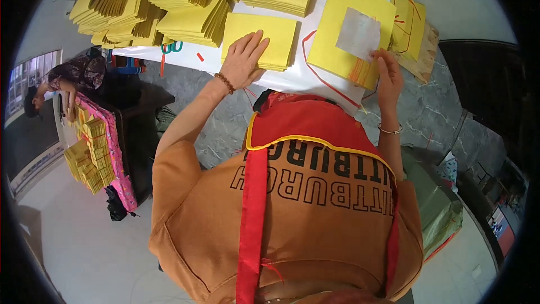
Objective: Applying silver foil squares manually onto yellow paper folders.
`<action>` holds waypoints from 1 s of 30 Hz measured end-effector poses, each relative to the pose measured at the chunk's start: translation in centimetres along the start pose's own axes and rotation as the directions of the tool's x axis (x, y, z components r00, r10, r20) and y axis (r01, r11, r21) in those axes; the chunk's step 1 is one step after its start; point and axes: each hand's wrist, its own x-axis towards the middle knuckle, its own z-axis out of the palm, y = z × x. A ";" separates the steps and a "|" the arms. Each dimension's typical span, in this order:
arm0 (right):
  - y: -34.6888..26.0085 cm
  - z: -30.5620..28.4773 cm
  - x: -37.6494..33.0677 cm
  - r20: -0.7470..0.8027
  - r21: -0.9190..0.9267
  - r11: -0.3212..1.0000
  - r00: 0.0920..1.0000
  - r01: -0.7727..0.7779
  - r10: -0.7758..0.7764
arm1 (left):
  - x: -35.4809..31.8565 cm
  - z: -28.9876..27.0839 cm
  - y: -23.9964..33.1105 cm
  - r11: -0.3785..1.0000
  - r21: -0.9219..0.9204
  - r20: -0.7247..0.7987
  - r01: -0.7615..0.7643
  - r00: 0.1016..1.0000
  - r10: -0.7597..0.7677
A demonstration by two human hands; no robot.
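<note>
Left hand [246, 59], fingers spread wide, flat on small yellow paper stack [260, 39]. Right hand [388, 76] at 3 o'clock, fingertips pinching edge of foil-centred yellow sheets [349, 34].

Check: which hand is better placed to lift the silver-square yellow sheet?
Probably right. The right hand touches the edge of the silver-square sheet; the left hand lies flat on the plain yellow stack.
</note>
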 end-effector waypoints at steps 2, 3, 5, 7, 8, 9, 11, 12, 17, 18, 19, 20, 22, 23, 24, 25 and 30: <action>0.4 -0.4 0.0 0.070 -0.108 0.993 0.996 0.057 -0.050 | 0.6 -1.4 0.0 0.998 -0.063 -0.019 -0.021 1.000 0.020; 0.5 -0.6 0.0 0.059 -0.110 0.992 0.997 0.055 -0.049 | 1.1 -2.2 0.0 0.997 -0.066 -0.017 -0.033 0.999 0.031; 0.6 -0.4 0.0 0.078 -0.058 0.996 0.995 0.068 -0.064 | 2.2 -4.0 0.1 0.998 -0.069 0.070 -0.003 0.998 0.007; 0.6 -0.3 -0.1 0.054 -0.073 0.996 0.997 0.055 -0.051 | 3.8 -5.1 0.7 0.992 -0.081 -0.064 -0.096 0.994 0.090; 0.7 -0.3 -0.1 0.044 -0.083 0.996 0.998 0.042 -0.039 | 4.7 -5.3 1.5 0.985 -0.162 -0.127 -0.060 0.991 0.039; 0.9 -0.3 0.0 0.023 -0.089 0.995 0.999 0.040 -0.038 | 5.6 -5.3 2.3 0.969 -0.246 -0.183 -0.031 0.983 -0.015; 1.3 0.0 0.0 0.050 -0.056 0.996 0.997 0.069 -0.067 | 7.8 -4.2 4.5 0.965 -0.227 -0.275 -0.129 0.959 0.063; 0.8 0.2 -0.1 0.051 -0.054 0.997 0.997 0.058 -0.055 | 8.9 -3.7 5.9 0.938 -0.266 -0.279 -0.224 0.949 0.148; 1.4 -0.1 -0.1 0.038 -0.086 0.992 0.996 0.089 -0.086 | 11.6 -2.1 9.9 0.874 -0.099 -0.293 -0.475 0.854 0.431; 1.3 -0.2 -0.2 0.043 -0.065 0.995 0.997 0.073 -0.070 | 11.8 -1.6 9.9 0.869 -0.061 -0.243 -0.490 0.852 0.464; 1.2 -0.2 -0.2 0.048 -0.042 0.997 0.997 0.057 -0.055 | 12.0 -1.4 9.8 0.863 -0.022 -0.189 -0.505 0.849 0.493; 1.1 -0.1 -0.3 0.036 -0.041 0.998 0.998 0.055 -0.054 | 12.1 -1.3 9.9 0.858 -0.010 -0.218 -0.514 0.838 0.499; 0.9 0.0 -0.2 0.036 0.034 0.999 0.999 -0.009 0.007 | 12.4 -1.2 9.8 0.840 -0.058 -0.241 -0.539 0.824 0.512; 0.7 0.0 -0.2 0.027 0.035 0.999 1.000 -0.008 0.007 | 12.6 -1.2 9.7 0.826 -0.104 -0.268 -0.554 0.816 0.513; 0.5 0.0 -0.2 0.026 0.094 0.995 0.999 -0.045 0.043 | 12.7 -1.2 9.7 0.822 -0.105 -0.267 -0.560 0.812 0.519; 0.3 -0.1 -0.1 0.030 0.155 0.985 0.997 -0.082 0.078 | 12.9 -1.7 9.9 0.838 -0.237 -0.223 -0.492 0.867 0.445; 0.0 -0.4 0.2 0.017 0.210 0.972 0.994 -0.106 0.105 | 14.1 -1.8 9.4 0.774 -0.511 -0.177 -0.374 0.927 0.331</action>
